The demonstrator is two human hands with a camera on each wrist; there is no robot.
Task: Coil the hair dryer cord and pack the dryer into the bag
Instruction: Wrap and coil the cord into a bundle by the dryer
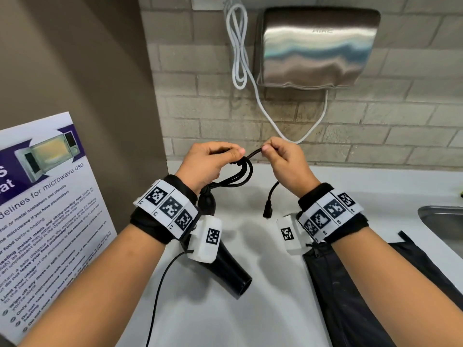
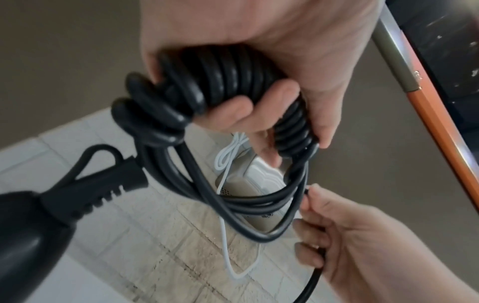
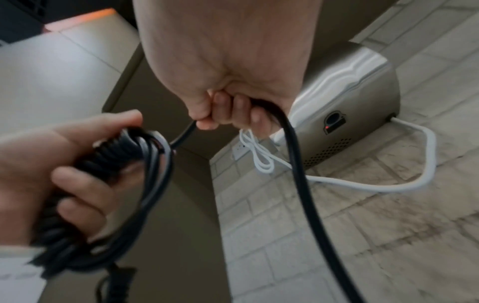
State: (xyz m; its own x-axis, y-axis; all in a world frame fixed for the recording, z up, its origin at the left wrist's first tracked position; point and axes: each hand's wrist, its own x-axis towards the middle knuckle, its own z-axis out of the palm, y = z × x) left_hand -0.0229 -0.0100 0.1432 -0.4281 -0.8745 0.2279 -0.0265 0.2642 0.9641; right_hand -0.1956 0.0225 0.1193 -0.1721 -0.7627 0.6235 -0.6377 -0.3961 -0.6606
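White counter [image 1: 263,309] is running under a tiled wall, with the black bag [image 1: 363,296] lying flat at about 4 o'clock. Above it, the left hand [image 1: 208,164] is clenching the coiled cord [image 2: 228,82], while the hair dryer [image 1: 225,266] is hanging below that wrist at 7 o'clock. The right hand [image 1: 283,161] is pinching the free tail, its plug [image 1: 268,210] dangling. Rubbery and springy, the cord is likely wanting to unwind; gripping across all loops seems wisest. The dryer looks rigid and probably heavier, best taken by its handle.
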